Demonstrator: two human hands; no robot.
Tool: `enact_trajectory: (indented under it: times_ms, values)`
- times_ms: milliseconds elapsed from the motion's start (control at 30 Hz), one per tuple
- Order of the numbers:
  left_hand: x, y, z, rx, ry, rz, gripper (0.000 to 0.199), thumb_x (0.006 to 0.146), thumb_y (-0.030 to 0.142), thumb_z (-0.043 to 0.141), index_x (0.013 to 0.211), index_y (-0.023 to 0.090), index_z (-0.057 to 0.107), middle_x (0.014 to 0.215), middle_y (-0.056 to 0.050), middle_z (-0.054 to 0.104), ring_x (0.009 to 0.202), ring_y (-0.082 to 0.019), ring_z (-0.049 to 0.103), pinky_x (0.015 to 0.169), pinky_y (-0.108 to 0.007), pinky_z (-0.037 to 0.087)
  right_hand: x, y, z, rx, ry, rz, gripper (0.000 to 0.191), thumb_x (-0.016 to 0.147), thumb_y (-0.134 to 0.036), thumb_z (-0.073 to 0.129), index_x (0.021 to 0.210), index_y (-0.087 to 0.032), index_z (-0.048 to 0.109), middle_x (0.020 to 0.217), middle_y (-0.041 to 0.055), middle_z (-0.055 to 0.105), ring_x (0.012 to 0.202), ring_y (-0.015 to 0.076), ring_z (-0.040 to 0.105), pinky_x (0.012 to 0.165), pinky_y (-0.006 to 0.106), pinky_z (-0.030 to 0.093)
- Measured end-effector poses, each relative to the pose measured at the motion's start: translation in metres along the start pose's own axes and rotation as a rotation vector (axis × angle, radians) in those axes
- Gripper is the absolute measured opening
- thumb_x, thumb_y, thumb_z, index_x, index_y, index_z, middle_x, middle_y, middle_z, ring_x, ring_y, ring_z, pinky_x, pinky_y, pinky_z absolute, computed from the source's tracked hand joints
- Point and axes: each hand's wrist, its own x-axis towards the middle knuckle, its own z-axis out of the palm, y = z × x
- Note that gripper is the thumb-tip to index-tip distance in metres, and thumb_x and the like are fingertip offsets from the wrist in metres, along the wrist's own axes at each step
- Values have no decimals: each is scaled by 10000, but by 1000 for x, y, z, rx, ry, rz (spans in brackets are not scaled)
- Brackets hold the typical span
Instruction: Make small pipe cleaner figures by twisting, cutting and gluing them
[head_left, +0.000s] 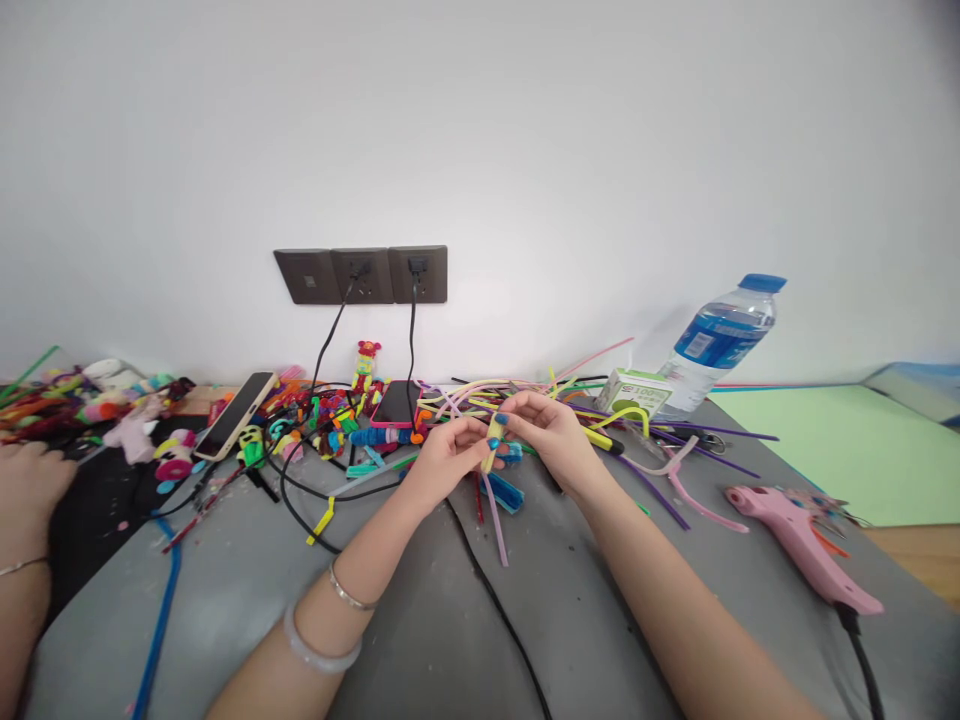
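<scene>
A short pale yellow bundle of pipe cleaner stands nearly upright between my two hands above the grey table. My left hand pinches it from the left, thumb and fingers closed on its lower part. From the other side, my right hand grips its upper end with thumb and fingertips. Just below the hands a lilac pipe cleaner points down; I cannot tell whether it joins the yellow bundle. Blue fuzzy pieces lie on the table behind the fingers.
Loose pipe cleaners pile up along the wall. A pink glue gun lies right, near a leaning water bottle and a small box. Phone, small figures and cords spread leftward. Another person's hand rests at far left.
</scene>
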Motion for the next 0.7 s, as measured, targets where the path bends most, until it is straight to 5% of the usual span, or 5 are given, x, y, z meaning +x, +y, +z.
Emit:
enact_trajectory:
  times_ms: [333, 700]
  values:
    - [2, -1, -1, 11, 18, 11, 482, 687, 532, 775, 912, 145, 595, 811, -48, 696, 614, -131, 649, 572, -244, 492, 0, 2, -1, 13, -13, 43, 325, 733, -491, 762, 829, -193, 674, 758, 26, 685, 682, 160, 621, 655, 300, 521]
    - [2, 1, 0, 46, 22, 14, 478, 708, 562, 741, 895, 152, 579, 827, -45, 684, 677, -142, 648, 591, -241, 470, -3, -1, 3, 101, -154, 29, 302, 753, -364, 783, 946, -210, 610, 826, -8, 652, 631, 116, 595, 626, 281, 496]
